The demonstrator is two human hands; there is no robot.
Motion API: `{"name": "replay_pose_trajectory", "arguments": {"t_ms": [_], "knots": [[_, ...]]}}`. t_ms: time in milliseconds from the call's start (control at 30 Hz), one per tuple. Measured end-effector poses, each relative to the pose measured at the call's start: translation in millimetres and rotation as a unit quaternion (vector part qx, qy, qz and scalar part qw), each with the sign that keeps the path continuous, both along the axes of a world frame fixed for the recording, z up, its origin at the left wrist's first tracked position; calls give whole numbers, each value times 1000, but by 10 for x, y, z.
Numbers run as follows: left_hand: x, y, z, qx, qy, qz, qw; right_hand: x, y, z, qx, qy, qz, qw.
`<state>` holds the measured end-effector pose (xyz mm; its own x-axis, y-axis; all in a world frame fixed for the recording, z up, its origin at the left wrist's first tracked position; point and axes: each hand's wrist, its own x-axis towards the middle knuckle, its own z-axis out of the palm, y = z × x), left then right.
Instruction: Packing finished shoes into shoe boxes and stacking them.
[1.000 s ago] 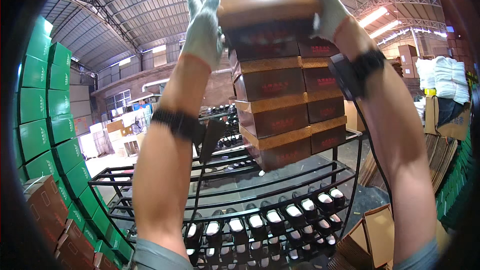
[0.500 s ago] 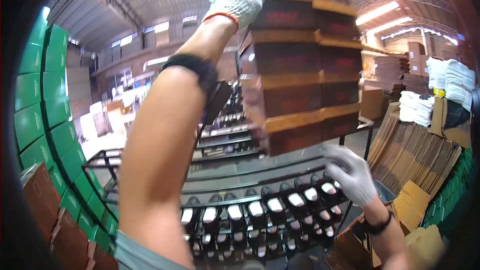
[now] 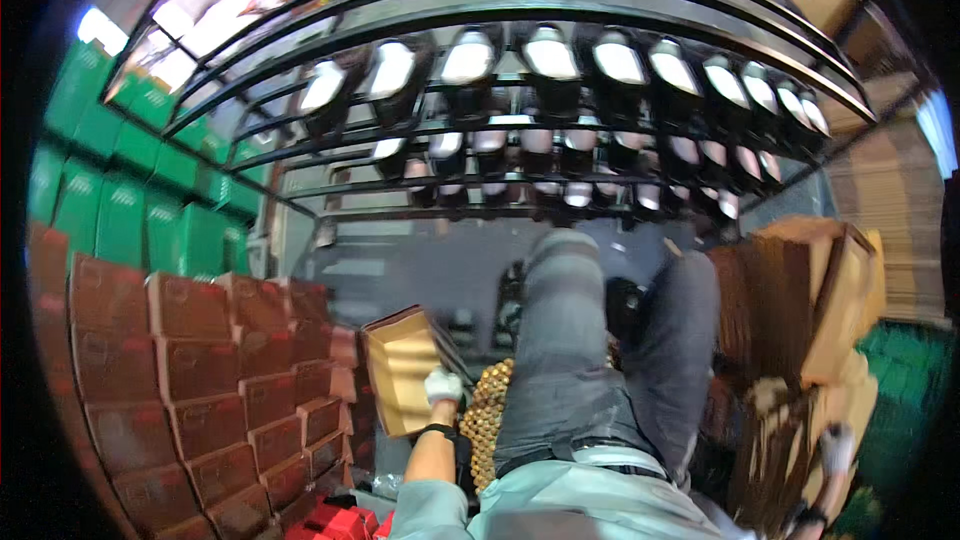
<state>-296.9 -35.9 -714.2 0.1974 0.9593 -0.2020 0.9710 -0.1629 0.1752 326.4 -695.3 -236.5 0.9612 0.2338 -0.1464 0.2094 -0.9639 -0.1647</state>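
Left hand (image 3: 443, 386), gloved, grasping open yellow-lined box (image 3: 402, 380) by its right edge, beside stacked brown boxes (image 3: 200, 370) near the floor. Right hand (image 3: 833, 448) low beside flat cardboard (image 3: 775, 340); grip impossible to tell. Risk: one-edge hold, box tipping or slipping.

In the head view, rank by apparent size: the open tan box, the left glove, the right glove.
1. Open tan box, at the left hand, clearly largest.
2 and 3. The left glove and right glove look alike; the right is blurred at the fisheye rim, so I won't rank them.
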Motion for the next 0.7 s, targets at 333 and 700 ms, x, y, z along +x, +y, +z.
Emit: {"name": "replay_pose_trajectory", "arguments": {"t_ms": [333, 700], "knots": [[-473, 1803, 461, -88, 105, -475, 869, -252, 1104, 344, 243, 115, -187, 945], [1613, 270, 4881, 175, -198, -428, 864, -256, 1465, 746, 584, 198, -199, 762]]}}
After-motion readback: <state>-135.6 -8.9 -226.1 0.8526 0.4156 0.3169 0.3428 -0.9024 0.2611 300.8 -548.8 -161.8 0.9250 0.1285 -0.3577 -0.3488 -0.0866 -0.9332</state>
